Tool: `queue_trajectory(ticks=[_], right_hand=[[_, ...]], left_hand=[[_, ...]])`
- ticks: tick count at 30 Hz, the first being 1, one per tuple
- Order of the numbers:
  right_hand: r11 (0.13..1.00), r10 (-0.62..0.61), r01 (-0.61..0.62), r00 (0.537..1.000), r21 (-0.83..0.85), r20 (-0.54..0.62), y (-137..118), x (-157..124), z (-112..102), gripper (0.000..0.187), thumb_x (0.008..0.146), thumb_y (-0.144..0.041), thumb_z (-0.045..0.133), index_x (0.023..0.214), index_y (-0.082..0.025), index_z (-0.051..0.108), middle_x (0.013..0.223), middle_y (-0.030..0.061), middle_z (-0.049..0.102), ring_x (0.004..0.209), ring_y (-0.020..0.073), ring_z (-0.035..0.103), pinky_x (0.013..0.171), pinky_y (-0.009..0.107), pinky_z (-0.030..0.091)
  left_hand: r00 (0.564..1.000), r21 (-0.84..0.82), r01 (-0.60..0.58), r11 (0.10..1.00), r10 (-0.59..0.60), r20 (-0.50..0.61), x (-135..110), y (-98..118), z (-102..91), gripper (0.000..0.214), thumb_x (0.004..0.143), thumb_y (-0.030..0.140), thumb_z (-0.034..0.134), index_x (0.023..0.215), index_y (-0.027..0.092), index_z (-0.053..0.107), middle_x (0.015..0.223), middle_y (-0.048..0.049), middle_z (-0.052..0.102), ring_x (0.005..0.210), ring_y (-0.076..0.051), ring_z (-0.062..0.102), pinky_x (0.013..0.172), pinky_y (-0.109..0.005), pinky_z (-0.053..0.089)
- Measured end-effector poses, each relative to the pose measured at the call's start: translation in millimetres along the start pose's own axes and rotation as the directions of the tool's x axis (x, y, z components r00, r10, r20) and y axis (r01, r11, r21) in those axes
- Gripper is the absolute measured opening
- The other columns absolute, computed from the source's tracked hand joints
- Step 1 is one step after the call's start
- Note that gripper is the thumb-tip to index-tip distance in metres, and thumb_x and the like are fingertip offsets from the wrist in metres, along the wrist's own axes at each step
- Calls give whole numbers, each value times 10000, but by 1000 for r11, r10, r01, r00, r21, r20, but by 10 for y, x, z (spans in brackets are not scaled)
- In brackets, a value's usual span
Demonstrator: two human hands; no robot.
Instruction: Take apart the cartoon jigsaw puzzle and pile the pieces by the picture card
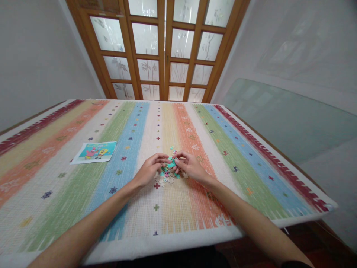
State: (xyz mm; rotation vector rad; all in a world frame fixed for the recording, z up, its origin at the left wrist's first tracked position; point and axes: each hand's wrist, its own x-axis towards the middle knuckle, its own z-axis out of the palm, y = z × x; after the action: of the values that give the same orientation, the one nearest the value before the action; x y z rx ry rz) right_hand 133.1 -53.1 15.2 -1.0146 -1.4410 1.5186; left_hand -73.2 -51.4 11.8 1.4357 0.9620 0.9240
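Note:
Over a small pile of jigsaw puzzle pieces (167, 179), my two hands meet with their fingertips close together. Teal puzzle pieces (172, 163) sit between them, gripped from both sides. My left hand (152, 168) has its fingers curled in around the left side of these pieces. From the right, my right hand (191, 166) pinches them between thumb and fingers. Whether the held pieces are joined cannot be made out. Loose pieces in teal, pink and pale grey lie below and beside the fingers, some hidden by them.
A picture card (96, 152) with two cartoon figures lies flat to the left. Underneath is a striped tablecloth (156, 219) covering the table. Wooden doors (164, 52) with glass panes stand beyond the far edge, and a pale glass panel (290, 115) leans along the right wall.

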Motion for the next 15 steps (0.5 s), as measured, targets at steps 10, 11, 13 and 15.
queue_trajectory(ticks=[10, 11, 13, 15], right_hand=[[999, -42, 40, 998, -35, -57, 21, -15, -52, 356, 771, -442, 782, 956, -193, 608, 755, -4, 648, 613, 127, 630, 539, 251, 535], [998, -49, 46, 996, -41, -71, 21, -13, -54, 365, 755, -447, 793, 947, -191, 618, 767, -2, 642, 618, 124, 618, 533, 246, 528], [997, -61, 57, 994, -51, -88, 21, -9, -51, 378, 735, -457, 804, 934, -186, 633, 790, 8, 644, 637, 123, 607, 539, 240, 517], [995, -79, 73, 993, -66, -92, 15, -9, -39, 373, 739, -469, 799, 927, -187, 642, 806, 19, 655, 665, 131, 612, 559, 243, 517]], left_hand=[[998, -66, -31, 997, 27, -62, -19, 32, -41, 254, 782, 223, 693, 1023, 163, 634, 1080, -116, 736, 989, -219, 705, 943, -403, 543], [997, -48, -46, 998, 43, -63, -30, 46, -40, 247, 790, 232, 687, 1024, 165, 648, 1087, -113, 735, 1006, -223, 699, 958, -409, 534], [992, 48, -108, 993, 111, -64, -57, 78, -36, 254, 798, 240, 674, 1043, 176, 685, 1134, -105, 728, 1064, -237, 677, 1004, -423, 500], [977, 213, -190, 958, 206, -54, -87, 111, -24, 242, 811, 262, 674, 1038, 199, 727, 1147, -87, 730, 1100, -252, 653, 1038, -437, 465]])
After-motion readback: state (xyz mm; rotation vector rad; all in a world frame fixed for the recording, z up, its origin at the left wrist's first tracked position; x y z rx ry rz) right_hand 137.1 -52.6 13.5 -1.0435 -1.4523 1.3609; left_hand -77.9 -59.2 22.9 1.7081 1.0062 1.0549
